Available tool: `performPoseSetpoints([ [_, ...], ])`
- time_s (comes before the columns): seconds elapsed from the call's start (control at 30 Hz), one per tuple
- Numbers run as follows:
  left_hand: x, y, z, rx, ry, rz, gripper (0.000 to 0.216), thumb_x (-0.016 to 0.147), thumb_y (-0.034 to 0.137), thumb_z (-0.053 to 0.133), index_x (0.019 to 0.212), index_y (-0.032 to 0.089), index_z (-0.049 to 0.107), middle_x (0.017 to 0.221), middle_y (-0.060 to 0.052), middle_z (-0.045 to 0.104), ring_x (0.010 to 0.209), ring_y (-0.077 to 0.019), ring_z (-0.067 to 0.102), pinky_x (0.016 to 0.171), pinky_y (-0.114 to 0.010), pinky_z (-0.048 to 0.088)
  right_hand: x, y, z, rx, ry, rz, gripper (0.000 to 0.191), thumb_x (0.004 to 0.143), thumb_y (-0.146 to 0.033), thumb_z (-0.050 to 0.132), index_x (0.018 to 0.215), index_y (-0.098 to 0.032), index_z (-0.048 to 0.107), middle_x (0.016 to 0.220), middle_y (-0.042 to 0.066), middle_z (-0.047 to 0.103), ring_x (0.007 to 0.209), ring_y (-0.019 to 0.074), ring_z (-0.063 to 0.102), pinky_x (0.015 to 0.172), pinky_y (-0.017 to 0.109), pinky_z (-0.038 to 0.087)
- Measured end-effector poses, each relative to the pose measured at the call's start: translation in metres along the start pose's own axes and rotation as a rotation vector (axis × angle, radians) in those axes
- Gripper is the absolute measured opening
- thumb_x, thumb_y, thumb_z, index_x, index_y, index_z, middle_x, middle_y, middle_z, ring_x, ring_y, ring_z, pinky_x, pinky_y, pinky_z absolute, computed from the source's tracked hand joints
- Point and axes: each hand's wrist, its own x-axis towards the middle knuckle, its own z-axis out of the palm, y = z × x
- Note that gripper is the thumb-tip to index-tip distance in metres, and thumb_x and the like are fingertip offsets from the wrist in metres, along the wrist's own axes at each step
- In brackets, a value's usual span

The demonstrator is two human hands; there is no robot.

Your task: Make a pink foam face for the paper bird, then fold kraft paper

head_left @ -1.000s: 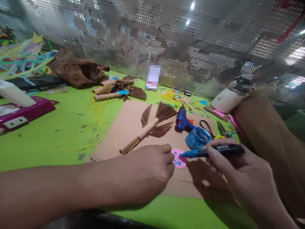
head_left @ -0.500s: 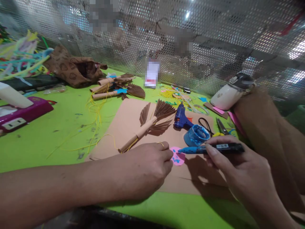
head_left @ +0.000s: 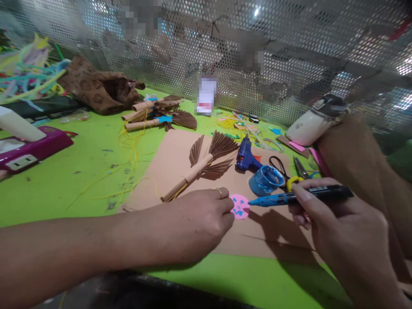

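A small pink paper circle (head_left: 240, 207) with blue marks like a face lies over the brown paper sheet (head_left: 180, 141). My left hand (head_left: 206, 227) is closed, its fingertips pinching the circle's left edge. In my right hand (head_left: 347, 231) is a black marker (head_left: 322, 195), its front end smeared with blue paint. The marker's tip points left, at the circle's right edge; I cannot tell whether it touches. Just beyond stands an open jar of blue paint (head_left: 265, 182). A rolled-paper figure with pleated brown fans (head_left: 199, 167) rests on the sheet above my left hand.
A blue glue gun (head_left: 246, 154) and yellow-handled scissors (head_left: 296, 180) lie near the jar. Several similar paper figures (head_left: 144, 124) sit at the back left with yellow string. A purple power strip (head_left: 35, 150) is at left, a white bottle (head_left: 309, 124) at right, mesh (head_left: 180, 51) behind.
My right hand has drawn the marker to the right, from over the circle to its edge. More blue shows on the circle. My left hand stays at the circle.
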Motion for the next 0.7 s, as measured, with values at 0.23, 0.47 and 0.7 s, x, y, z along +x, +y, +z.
performPoseSetpoints([
  [0.23, 0.003, 0.004, -0.004, 0.031, -0.083, 0.018, 0.017, 0.084, 0.009, 0.047, 0.098, 0.012, 0.056, 0.084, -0.011, 0.059, 0.078, -0.0222, 0.050, 0.075, -0.035, 0.042, 0.002, 0.002, -0.001, -0.059, -0.036, -0.077, 0.020, 0.073, -0.039, 0.065, 0.074, -0.019, 0.064, 0.049, -0.001, 0.058, 0.042, 0.0119, 0.051, 0.040, 0.022, 0.041],
  [0.47, 0.004, 0.012, 0.001, 0.010, -0.092, -0.058, 0.030, 0.084, 0.025, 0.050, 0.111, 0.012, 0.053, 0.105, -0.014, 0.054, 0.091, -0.0251, 0.048, 0.082, -0.039, 0.041, 0.003, 0.002, -0.002, -0.072, -0.033, -0.126, 0.020, 0.074, -0.039, 0.064, 0.075, -0.020, 0.064, 0.048, -0.001, 0.058, 0.042, 0.0130, 0.052, 0.041, 0.023, 0.042],
  [0.7, 0.004, 0.013, 0.005, -0.020, -0.091, -0.108, 0.027, 0.082, 0.022, 0.048, 0.107, 0.013, 0.054, 0.101, -0.013, 0.053, 0.093, -0.0255, 0.046, 0.082, -0.038, 0.040, 0.003, 0.001, -0.002, -0.087, -0.013, -0.154, 0.019, 0.074, -0.040, 0.064, 0.073, -0.021, 0.064, 0.047, -0.002, 0.057, 0.042, 0.0128, 0.053, 0.040, 0.022, 0.042],
])
